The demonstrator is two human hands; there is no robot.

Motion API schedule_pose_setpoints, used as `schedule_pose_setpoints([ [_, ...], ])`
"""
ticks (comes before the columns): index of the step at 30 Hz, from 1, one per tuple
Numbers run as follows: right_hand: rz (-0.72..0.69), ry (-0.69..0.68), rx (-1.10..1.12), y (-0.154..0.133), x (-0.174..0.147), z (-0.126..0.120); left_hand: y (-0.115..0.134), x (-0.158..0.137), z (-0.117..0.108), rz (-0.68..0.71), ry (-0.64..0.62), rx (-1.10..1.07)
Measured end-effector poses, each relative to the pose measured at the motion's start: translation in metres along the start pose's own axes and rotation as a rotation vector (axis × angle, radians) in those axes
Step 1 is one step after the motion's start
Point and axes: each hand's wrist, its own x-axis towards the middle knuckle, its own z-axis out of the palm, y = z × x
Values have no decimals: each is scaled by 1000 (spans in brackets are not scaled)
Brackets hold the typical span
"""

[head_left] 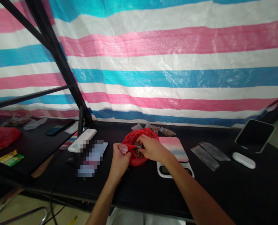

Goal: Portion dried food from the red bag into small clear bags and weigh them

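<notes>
A red plastic bag (139,161) lies open on the black table, with small brown dried pieces (138,152) inside. At its left edge, my left hand (120,160) is closed on a small clear plastic bag (123,148). My right hand (150,147) reaches into the red bag from the right. Its fingers are curled down together among the brown pieces, and what they pinch is hidden. Under my right forearm stands a white kitchen scale (161,173) with a pink and blue top plate (175,148).
Filled clear packets (167,132) lie behind the red bag. Flat clear bags (205,157), a white case (244,160) and a propped phone (255,136) are on the right. To the left are a phone (93,159), a white power bank (82,140) and a black metal frame (66,73).
</notes>
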Motion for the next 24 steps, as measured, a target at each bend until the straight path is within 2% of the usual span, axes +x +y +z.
schedule_pose_setpoints([
  [4,-46,30,3,1,1,2,1,9,-2,20,-86,-88],
  [10,6,21,-58,-2,2,2,3,27,-4,22,-186,-135],
  [12,13,13,-62,-2,2,2,7,33,-6,41,-179,-98],
  [16,45,33,-14,2,3,1,20,47,-8,191,48,72],
  [18,57,51,56,6,4,0,28,56,-5,304,93,143],
  [20,58,74,157,12,5,-1,35,65,3,407,19,163],
  [24,38,137,354,27,6,-9,36,79,20,499,-115,187],
])
